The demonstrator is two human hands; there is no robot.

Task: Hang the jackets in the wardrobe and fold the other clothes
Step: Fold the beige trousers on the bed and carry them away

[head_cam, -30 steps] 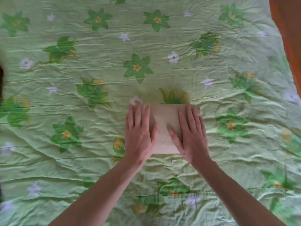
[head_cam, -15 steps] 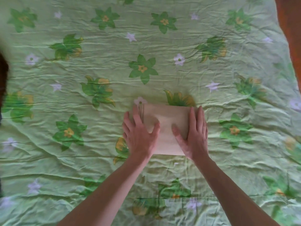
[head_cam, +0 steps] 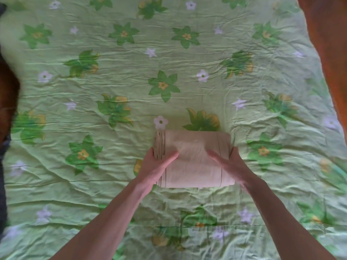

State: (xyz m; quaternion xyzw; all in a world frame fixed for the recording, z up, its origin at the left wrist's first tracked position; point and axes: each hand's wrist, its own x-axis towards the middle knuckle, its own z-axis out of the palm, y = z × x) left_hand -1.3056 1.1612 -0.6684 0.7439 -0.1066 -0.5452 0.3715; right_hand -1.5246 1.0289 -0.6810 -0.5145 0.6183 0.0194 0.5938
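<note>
A beige garment [head_cam: 193,152], folded into a compact rectangle with its layered edges showing on the left, lies in the middle of the bed. My left hand [head_cam: 155,166] grips its left side, thumb on top and fingers under the edge. My right hand [head_cam: 231,164] grips its right side the same way, thumb across the top and fingers wrapped round the edge. The fingers underneath are hidden.
A wrinkled green bedspread [head_cam: 112,76] with a flower print covers the whole bed. An orange-brown surface [head_cam: 330,44] borders the bed at the right, and a dark brown and grey area [head_cam: 5,102] shows at the left edge.
Both hands lay flat on top of the folded garment; they have slid outward to its left and right sides and now grip the edges.
</note>
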